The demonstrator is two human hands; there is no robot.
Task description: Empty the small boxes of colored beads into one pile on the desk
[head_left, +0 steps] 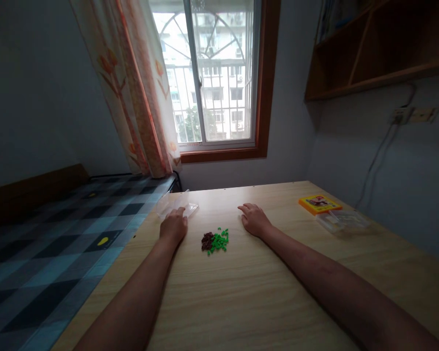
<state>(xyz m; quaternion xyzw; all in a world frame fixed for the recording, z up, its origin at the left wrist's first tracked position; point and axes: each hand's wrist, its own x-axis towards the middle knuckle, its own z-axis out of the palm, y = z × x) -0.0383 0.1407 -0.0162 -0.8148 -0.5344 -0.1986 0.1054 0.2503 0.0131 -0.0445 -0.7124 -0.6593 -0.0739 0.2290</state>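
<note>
1. Bead pile (215, 241), green and dark red, lies on the surface (263, 292) between my hands, touching neither.
2. My left hand (173, 226): fingers released, tips touching the clear box (181, 204).
3. My right hand (254, 220): fingers released, flat; yellow box (319, 203) far right.

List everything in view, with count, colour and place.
green pieces: one pile, green, table centre between the hands
dark pieces: one pile, red-brown, against the green pile's left
clear tray: one, transparent, at the left fingertips
box: one, yellow, table's far right
clear container: one, transparent, beside the box
table: one, light wood, under the hands
bed cover: one, blue-black checks, left of table
curtain: one, pale orange-patterned, left of window
window: one, brown frame, back wall
shelf: one, brown, upper right
left hand: one, palm down by the tray
right hand: one, flat, right of the piles
</note>
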